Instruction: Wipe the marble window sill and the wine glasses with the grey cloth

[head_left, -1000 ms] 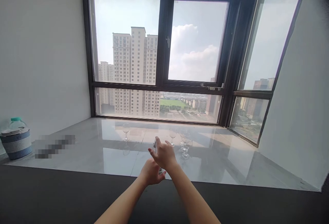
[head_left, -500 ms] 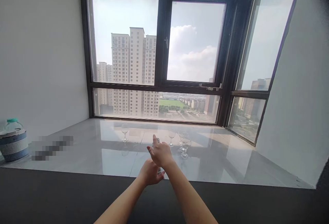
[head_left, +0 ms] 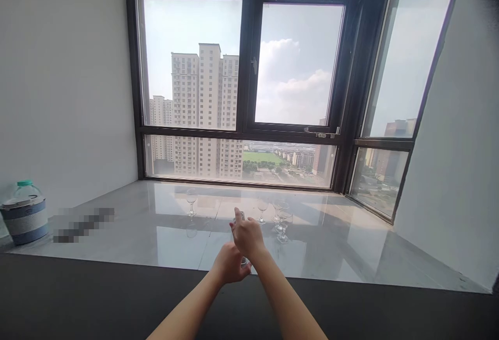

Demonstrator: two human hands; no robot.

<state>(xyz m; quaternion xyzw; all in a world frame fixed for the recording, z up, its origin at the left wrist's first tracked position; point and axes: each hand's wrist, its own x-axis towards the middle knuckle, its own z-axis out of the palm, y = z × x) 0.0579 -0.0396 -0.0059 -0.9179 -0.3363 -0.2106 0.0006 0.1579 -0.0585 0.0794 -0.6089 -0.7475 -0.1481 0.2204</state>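
Both hands are together at the front edge of the sill around a clear stemmed glass (head_left: pixel 244 261), which they mostly hide. Only its round foot and a bit of the bowl at the top show. My left hand (head_left: pixel 230 263) is lower, closed about the foot and stem, its thumb pointing right. Above it, my right hand (head_left: pixel 248 237) wraps the bowl, index finger raised along the far side. Behind the hands, more stemmed glasses stand upright: one wine glass (head_left: pixel 191 203) to the left, another glass (head_left: pixel 262 210) just right of centre, and a nearer glass (head_left: pixel 283 223) with others close beside it.
A glossy grey tiled windowsill (head_left: pixel 125 246) runs across, with a dark front face below. At its left end is a blue-and-white bucket (head_left: pixel 24 220) with a green-capped bottle (head_left: pixel 26 189) by it, near a blurred patch. A dark-framed window (head_left: pixel 244 132) closes off the back.
My right hand has shifted slightly right and down, its fingers drawn closer on the glass. My left hand stays nearly in place, and the whole view has moved a little.
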